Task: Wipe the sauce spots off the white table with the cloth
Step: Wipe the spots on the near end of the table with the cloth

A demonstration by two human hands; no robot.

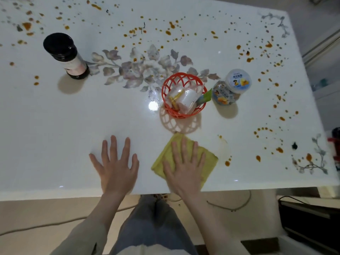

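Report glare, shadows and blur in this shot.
Head view: a bright glare spot sits on the glossy table just left of the orange basket; the basket and the dark-capped bottle cast soft shadows toward the near edge; the right hand on the yellow cloth looks slightly smeared, and the far-left sauce spots are soft.

The white table (55, 126) spans the frame from 9 to 3 o'clock and carries a printed grey floral pattern (139, 69). A round bright reflection (153, 105) sits near its centre. A pale beige floor (36, 214) extends from 6 to 8 o'clock, and a grey cable (46, 226) runs across it at 7 o'clock. A looped cord (245, 202) lies below the table edge at 5 o'clock. A dark unit (309, 227) stands at 4 o'clock. Pale framed furniture (323, 67) occupies 2 to 3 o'clock; its type cannot be determined.
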